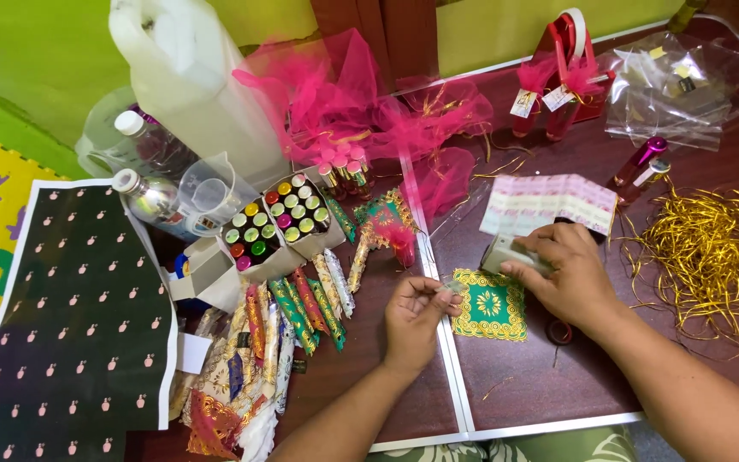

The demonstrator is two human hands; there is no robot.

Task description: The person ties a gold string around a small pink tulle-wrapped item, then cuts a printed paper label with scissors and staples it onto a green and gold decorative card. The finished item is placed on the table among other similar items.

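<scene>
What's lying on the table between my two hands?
In the head view, a green and gold patterned square lies between the left hand and right hand.

Both bare forearms enter from the bottom of the frame. The left hand (412, 318) sits at lower centre, fingers curled with thumb and fingertips pinched together. The right hand (562, 274), right of centre, lies palm down, its fingers closed in a grip.

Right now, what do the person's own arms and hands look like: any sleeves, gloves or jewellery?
Both forearms are bare to the frame edge, with no sleeves in view. The left hand and the right hand wear no gloves; no rings, watch or bracelets are visible.
</scene>
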